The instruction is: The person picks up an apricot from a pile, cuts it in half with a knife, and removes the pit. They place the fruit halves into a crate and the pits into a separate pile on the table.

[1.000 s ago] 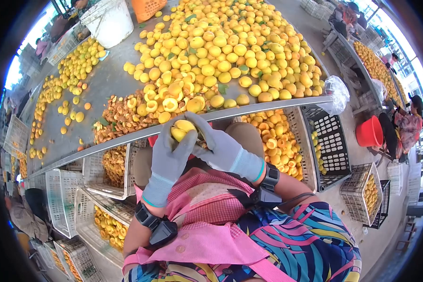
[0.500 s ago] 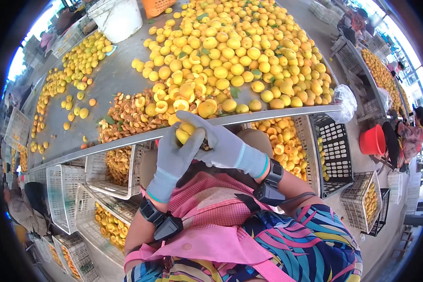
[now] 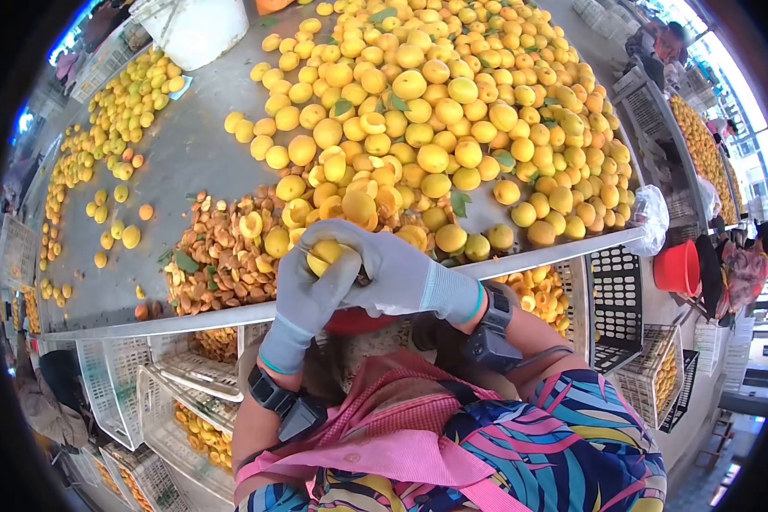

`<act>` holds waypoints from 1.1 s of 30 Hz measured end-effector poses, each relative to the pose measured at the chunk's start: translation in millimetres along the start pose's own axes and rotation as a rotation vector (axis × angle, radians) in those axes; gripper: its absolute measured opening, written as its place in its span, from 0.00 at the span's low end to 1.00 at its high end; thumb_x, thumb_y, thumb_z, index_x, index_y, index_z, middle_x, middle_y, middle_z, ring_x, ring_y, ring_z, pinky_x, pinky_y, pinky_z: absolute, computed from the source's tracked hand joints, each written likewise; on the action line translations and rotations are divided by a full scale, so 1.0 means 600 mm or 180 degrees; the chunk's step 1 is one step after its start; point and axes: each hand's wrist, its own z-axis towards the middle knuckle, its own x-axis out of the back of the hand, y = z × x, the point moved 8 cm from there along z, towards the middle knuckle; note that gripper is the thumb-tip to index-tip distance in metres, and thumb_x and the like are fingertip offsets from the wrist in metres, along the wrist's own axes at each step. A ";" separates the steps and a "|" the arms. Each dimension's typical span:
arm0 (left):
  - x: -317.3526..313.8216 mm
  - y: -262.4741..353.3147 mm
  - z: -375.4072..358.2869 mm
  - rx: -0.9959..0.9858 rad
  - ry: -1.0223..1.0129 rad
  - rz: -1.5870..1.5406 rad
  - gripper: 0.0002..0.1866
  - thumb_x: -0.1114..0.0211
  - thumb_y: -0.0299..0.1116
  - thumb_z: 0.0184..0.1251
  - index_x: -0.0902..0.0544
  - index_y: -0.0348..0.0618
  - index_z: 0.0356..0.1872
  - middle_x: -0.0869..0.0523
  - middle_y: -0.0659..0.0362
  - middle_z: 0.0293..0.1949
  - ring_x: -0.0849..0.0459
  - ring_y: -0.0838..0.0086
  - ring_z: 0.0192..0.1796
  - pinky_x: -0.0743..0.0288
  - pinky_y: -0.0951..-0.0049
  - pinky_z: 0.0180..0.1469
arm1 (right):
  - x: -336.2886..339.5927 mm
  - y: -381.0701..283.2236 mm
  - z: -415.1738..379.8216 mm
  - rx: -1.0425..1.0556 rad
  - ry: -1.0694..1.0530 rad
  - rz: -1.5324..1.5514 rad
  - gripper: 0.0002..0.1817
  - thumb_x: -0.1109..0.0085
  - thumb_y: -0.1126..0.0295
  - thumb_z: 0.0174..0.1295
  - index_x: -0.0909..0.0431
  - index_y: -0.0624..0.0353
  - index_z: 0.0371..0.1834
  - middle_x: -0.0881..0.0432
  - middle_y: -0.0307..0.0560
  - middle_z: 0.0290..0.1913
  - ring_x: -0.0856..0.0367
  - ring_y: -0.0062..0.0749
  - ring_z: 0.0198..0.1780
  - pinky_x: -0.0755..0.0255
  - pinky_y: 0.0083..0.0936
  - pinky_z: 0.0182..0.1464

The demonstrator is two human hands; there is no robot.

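A yellow apricot (image 3: 324, 255) sits between my two gloved hands at the table's front edge. The fingers of my left hand (image 3: 309, 286) are wrapped round it. My right hand (image 3: 392, 271) is closed against the left one, with a small dark object partly showing under its fingers, too hidden to name. Just beyond my hands lie halved apricots (image 3: 358, 205) and a large heap of whole apricots (image 3: 452, 111). A pile of brown pits (image 3: 222, 256) lies to the left of them.
Crates with apricot halves stand below the metal edge (image 3: 179, 324), including a white crate (image 3: 115, 384) and a black crate (image 3: 616, 299). A white bucket (image 3: 198, 32) is at the back left. A red bucket (image 3: 677, 268) and other people are at the right.
The view has shifted, so the table and heap appear lower and larger. My hands have closed more tightly together, and my right fingers now curl over the apricot.
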 end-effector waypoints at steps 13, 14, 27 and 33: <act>0.016 -0.053 0.021 0.0233 -0.0622 0.0537 0.15 0.32 0.27 0.45 0.20 0.40 0.38 0.17 0.57 0.37 0.20 0.68 0.37 0.28 0.72 0.46 | -0.016 0.088 0.032 0.0599 -0.0169 0.0900 0.31 0.36 0.74 0.47 0.34 0.53 0.58 0.25 0.49 0.54 0.21 0.43 0.52 0.28 0.32 0.54; 0.018 -0.057 0.020 0.0293 -0.0614 0.0495 0.15 0.32 0.27 0.45 0.20 0.40 0.38 0.17 0.57 0.37 0.20 0.68 0.37 0.28 0.72 0.46 | -0.018 0.088 0.032 0.0635 -0.0236 0.1128 0.31 0.37 0.74 0.47 0.34 0.53 0.58 0.25 0.48 0.54 0.21 0.40 0.52 0.29 0.31 0.55; 0.001 -0.055 0.030 0.0357 -0.0091 0.0005 0.17 0.38 0.24 0.56 0.25 0.35 0.48 0.21 0.56 0.43 0.23 0.74 0.46 0.29 0.75 0.49 | 0.008 0.109 0.045 0.0585 0.0023 0.0814 0.33 0.34 0.69 0.50 0.36 0.51 0.61 0.26 0.46 0.54 0.24 0.35 0.54 0.30 0.29 0.57; 0.023 -0.080 0.000 0.1177 0.0453 -0.0065 0.22 0.36 0.33 0.65 0.29 0.35 0.57 0.21 0.60 0.48 0.24 0.78 0.50 0.29 0.75 0.53 | 0.021 0.104 0.031 0.0379 0.0308 0.1150 0.41 0.32 0.66 0.51 0.44 0.54 0.68 0.24 0.50 0.52 0.23 0.34 0.54 0.30 0.29 0.57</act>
